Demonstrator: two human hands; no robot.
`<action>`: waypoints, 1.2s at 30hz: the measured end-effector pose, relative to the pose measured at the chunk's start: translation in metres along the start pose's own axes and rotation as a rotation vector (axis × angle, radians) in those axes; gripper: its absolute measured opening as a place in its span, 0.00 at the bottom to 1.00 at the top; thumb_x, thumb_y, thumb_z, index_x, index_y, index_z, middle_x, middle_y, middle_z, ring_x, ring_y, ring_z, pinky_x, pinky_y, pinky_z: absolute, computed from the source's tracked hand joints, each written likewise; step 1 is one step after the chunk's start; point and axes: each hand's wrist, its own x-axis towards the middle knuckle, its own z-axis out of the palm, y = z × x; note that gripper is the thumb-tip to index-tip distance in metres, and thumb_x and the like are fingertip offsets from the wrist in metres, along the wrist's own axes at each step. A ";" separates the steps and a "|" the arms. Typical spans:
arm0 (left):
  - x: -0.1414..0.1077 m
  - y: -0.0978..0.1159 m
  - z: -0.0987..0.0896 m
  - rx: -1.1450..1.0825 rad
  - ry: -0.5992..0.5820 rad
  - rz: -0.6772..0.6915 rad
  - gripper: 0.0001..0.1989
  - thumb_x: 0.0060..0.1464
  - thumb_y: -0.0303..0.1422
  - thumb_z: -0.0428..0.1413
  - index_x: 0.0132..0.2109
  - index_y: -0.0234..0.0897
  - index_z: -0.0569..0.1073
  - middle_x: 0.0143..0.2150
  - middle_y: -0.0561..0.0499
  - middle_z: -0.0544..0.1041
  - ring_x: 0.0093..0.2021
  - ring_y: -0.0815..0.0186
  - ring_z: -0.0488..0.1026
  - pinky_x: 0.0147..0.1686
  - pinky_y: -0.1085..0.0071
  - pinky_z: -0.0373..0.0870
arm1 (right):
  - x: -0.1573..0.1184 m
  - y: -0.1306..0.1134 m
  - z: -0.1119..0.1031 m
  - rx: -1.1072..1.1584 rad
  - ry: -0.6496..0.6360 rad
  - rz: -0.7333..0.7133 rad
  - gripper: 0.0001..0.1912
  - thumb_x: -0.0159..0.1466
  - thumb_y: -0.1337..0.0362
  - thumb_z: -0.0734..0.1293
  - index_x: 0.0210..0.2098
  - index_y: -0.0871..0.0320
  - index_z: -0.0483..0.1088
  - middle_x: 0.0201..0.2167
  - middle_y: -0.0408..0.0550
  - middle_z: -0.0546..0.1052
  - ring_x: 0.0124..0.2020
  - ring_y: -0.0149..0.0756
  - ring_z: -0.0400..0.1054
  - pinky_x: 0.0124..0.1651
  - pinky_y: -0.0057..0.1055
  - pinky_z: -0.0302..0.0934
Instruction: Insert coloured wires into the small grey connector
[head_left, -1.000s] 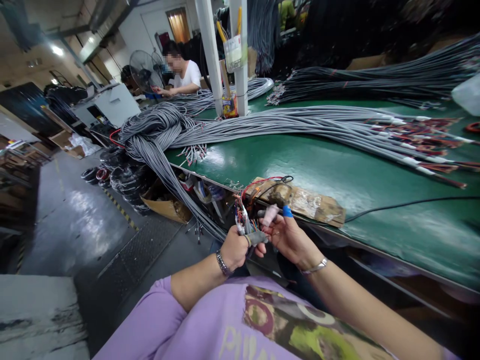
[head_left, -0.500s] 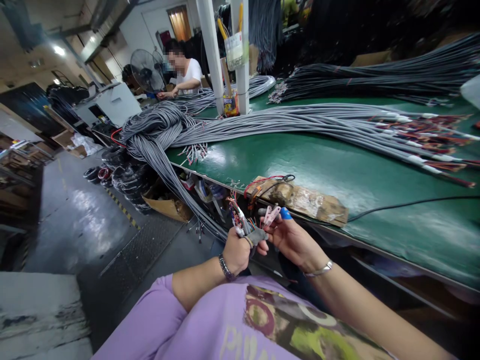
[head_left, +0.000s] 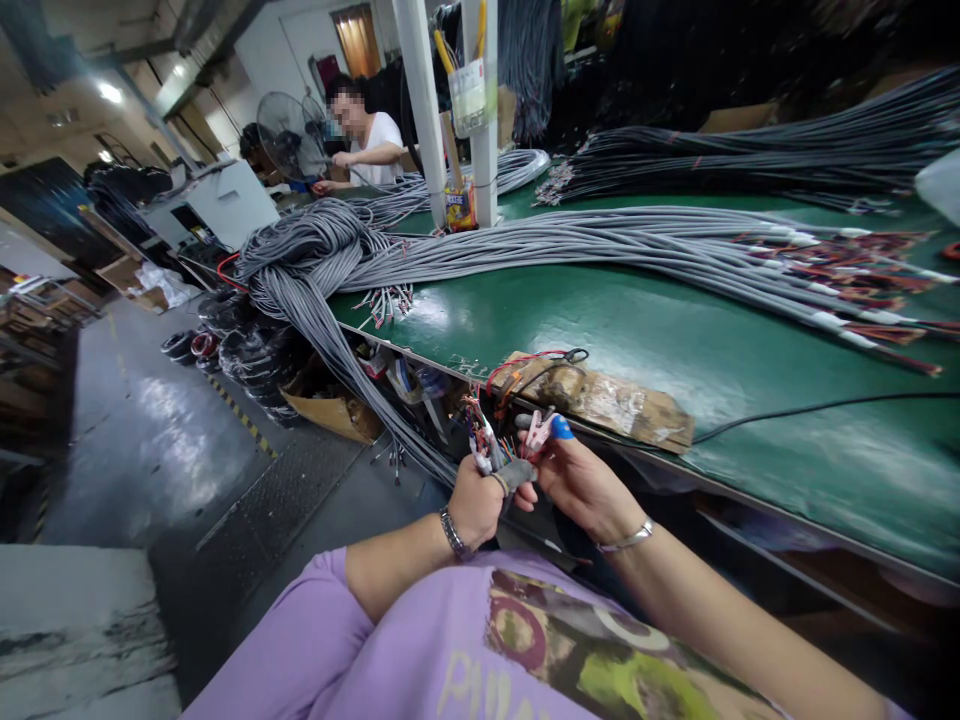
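My left hand (head_left: pixel 480 505) is closed around a bundle of cable ends (head_left: pixel 484 445), whose thin coloured wires fan out above the fist. A grey covering (head_left: pixel 515 474) wraps its thumb. Close beside it on the right, my right hand (head_left: pixel 589 485) pinches a small pale pink clip (head_left: pixel 538 430) near the wires. Blue tape (head_left: pixel 561 427) covers one of its fingertips. Whether the clip touches a wire is too small to tell. Grey cables (head_left: pixel 390 415) hang over the bench edge to the left of my hands.
Just beyond my hands, a taped wooden block (head_left: pixel 630 408) with red and black leads lies on the green bench (head_left: pixel 750 370). Long grey cables (head_left: pixel 600 235) stretch across it, near a white post (head_left: pixel 484 150). A co-worker (head_left: pixel 375 145) is at the far end; a cardboard box (head_left: pixel 330 405) stands below.
My right hand and the clip have shifted slightly left, toward the wires. My left hand keeps its grip. At the far end, the co-worker's hand has risen.
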 end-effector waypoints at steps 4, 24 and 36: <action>-0.004 -0.001 -0.003 -0.003 -0.015 0.019 0.21 0.38 0.46 0.66 0.22 0.29 0.73 0.16 0.50 0.71 0.14 0.71 0.66 0.16 0.75 0.67 | -0.001 0.001 -0.006 0.033 0.077 0.008 0.21 0.59 0.42 0.66 0.33 0.54 0.73 0.25 0.44 0.76 0.20 0.35 0.67 0.25 0.35 0.64; -0.006 0.008 -0.004 0.018 -0.018 0.003 0.24 0.37 0.49 0.65 0.22 0.29 0.72 0.16 0.50 0.70 0.15 0.72 0.65 0.17 0.74 0.64 | 0.000 -0.012 -0.005 -0.103 0.254 -0.029 0.17 0.55 0.49 0.72 0.29 0.57 0.74 0.24 0.43 0.74 0.24 0.29 0.66 0.27 0.26 0.65; -0.001 0.005 0.000 0.020 -0.033 -0.031 0.22 0.37 0.47 0.66 0.24 0.29 0.73 0.16 0.51 0.70 0.15 0.72 0.66 0.16 0.75 0.65 | 0.000 -0.011 -0.007 -0.104 0.284 -0.082 0.12 0.54 0.54 0.75 0.30 0.57 0.76 0.28 0.45 0.77 0.27 0.31 0.67 0.30 0.28 0.65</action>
